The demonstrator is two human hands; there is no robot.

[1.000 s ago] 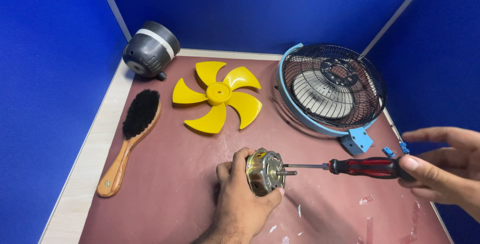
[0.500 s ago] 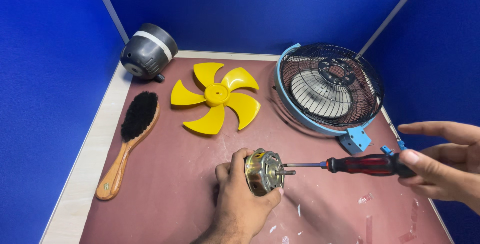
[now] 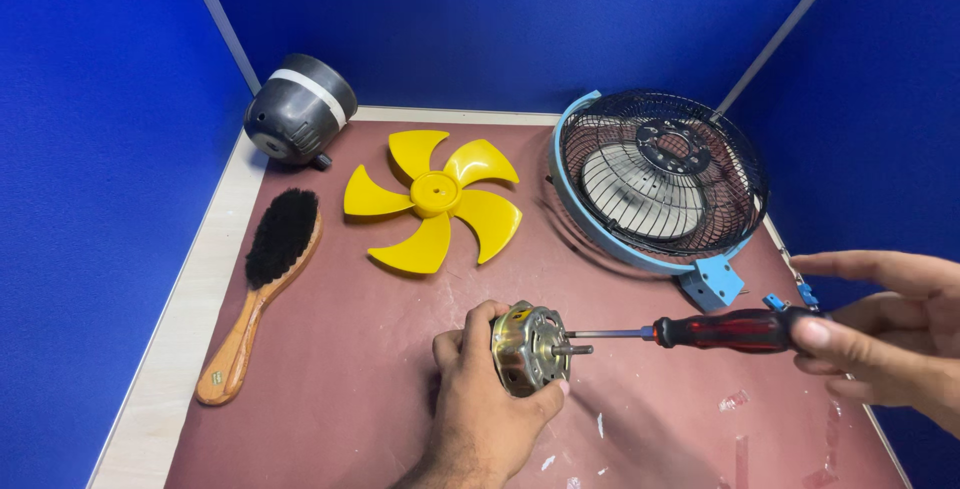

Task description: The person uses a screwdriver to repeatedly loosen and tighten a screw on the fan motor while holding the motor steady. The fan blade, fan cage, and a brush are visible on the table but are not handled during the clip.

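Fingers [image 3: 480,349] of left hand [image 3: 485,404] clamp motor [image 3: 527,347] steady; right hand [image 3: 885,334] grips screwdriver [image 3: 700,331], tip at motor's face.

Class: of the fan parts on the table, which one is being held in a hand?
The metal motor, gripped by the left hand; blade, guard and housing lie untouched.

The left hand [image 3: 478,404] comes up from the bottom edge, its fingers curled closed around what it grips, thumb at the near side. The right hand [image 3: 885,334] reaches in from the right edge, thumb pressed down while the index finger stretches out straight.
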